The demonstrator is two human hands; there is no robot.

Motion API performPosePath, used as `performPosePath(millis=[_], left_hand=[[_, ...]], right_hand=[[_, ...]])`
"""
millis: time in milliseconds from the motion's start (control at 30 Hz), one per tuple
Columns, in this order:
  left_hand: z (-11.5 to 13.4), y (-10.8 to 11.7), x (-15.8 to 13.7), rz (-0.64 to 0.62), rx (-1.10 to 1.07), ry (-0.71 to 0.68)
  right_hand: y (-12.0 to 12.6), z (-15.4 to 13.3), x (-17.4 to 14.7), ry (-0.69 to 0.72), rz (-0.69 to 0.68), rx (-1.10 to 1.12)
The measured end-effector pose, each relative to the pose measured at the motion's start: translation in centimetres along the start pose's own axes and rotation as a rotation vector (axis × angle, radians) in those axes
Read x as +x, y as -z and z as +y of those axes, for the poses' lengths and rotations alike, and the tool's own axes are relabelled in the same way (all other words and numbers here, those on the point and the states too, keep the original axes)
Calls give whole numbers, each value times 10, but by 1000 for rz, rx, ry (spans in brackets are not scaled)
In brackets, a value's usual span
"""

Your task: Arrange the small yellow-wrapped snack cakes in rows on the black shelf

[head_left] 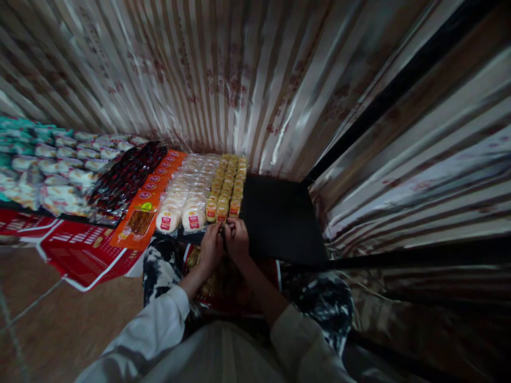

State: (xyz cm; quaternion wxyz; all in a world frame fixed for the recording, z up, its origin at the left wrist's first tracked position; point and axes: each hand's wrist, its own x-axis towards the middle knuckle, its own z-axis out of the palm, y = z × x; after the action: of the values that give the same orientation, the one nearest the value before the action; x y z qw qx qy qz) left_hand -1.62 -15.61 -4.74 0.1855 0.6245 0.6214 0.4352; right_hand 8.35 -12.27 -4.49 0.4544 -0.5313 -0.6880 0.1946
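My pale grey cloth shirt (223, 346) is nearest, and beyond it are my black-and-white patterned trousers (162, 263). Between my knees sits a red container with a white edge (278, 272), holding yellowish wrapped pieces (208, 284). Over it, my left hand (212, 246) and right hand (237, 237) come close together, fingers curled inward; I cannot tell whether they are clamped on anything. Just past my fingertips, small yellow, red-labelled wrapped packets (225, 186) stand in rows on a flat black shelf (281, 218). Left of them lie round white clear-wrapped packets (170, 215), then flat orange packs (139, 215). Behind everything hangs a glossy striped curtain (235, 80) with reddish prints.
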Motion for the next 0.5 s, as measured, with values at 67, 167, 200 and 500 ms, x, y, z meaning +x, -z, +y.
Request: performPosePath(millis=[67,167,200,500], left_hand=[[2,4,-8,4,-8,-35],[6,6,-28,-52,-11,-62],[7,5,-36,-98,-5,-62],[16,-33,-87,-664,42,83]], right_hand=[[15,0,-17,79,-93,-2],[41,11,-50,183,-284,-55],[51,17,-60,181,-357,-101],[106,69,-84,-170,-595,-785]])
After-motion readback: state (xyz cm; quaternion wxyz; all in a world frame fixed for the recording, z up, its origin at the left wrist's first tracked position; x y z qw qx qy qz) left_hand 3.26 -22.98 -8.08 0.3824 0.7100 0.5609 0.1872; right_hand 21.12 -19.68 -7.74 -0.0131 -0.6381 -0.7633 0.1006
